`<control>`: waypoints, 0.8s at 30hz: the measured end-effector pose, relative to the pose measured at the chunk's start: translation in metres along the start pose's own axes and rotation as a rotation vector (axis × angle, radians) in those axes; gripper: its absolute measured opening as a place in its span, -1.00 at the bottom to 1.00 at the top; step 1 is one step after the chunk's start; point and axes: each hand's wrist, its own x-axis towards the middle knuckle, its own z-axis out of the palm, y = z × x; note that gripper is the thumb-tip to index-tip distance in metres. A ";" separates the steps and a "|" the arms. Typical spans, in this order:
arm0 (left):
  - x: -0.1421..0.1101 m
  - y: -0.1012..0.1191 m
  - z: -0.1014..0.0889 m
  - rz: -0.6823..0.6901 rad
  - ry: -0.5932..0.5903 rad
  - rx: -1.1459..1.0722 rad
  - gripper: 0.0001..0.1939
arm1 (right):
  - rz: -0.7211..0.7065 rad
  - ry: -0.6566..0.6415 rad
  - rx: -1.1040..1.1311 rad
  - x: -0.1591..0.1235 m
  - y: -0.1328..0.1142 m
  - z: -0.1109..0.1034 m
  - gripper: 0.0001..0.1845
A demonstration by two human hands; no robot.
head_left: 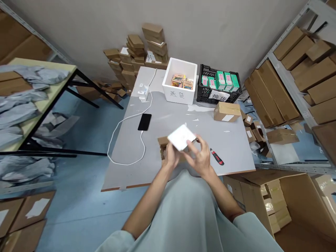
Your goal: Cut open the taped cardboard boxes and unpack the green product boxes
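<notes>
Both my hands hold a small white flat box point(181, 137) just above the near part of the grey table point(168, 115). My left hand point(171, 155) grips its lower left edge with fingers curled. My right hand point(200, 156) closes on its right side. Under and behind the white box lies an opened brown cardboard carton point(163, 142). A red and black utility knife point(216, 156) lies on the table just right of my right hand.
A black phone point(144, 121) on a white cable point(118, 134) lies left. At the back stand a white foam box point(180, 80) and a black crate point(219, 85) with green boxes. A brown carton point(227, 112) sits right. Cardboard boxes fill shelves point(296, 66) and floor.
</notes>
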 end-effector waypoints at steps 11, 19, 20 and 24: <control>0.008 -0.023 0.002 -0.059 -0.061 0.389 0.01 | 0.192 0.001 0.191 0.045 0.092 -0.022 -0.33; 0.044 -0.050 0.036 -0.265 -0.121 0.351 -0.03 | 0.507 -0.081 0.719 0.013 0.137 -0.034 -0.31; 0.053 -0.054 0.046 -0.262 -0.139 0.352 -0.06 | 0.529 -0.031 0.747 0.021 0.143 -0.034 -0.29; 0.107 -0.058 0.098 -0.183 -0.223 0.343 -0.15 | 0.570 0.150 0.798 0.077 0.168 -0.041 -0.18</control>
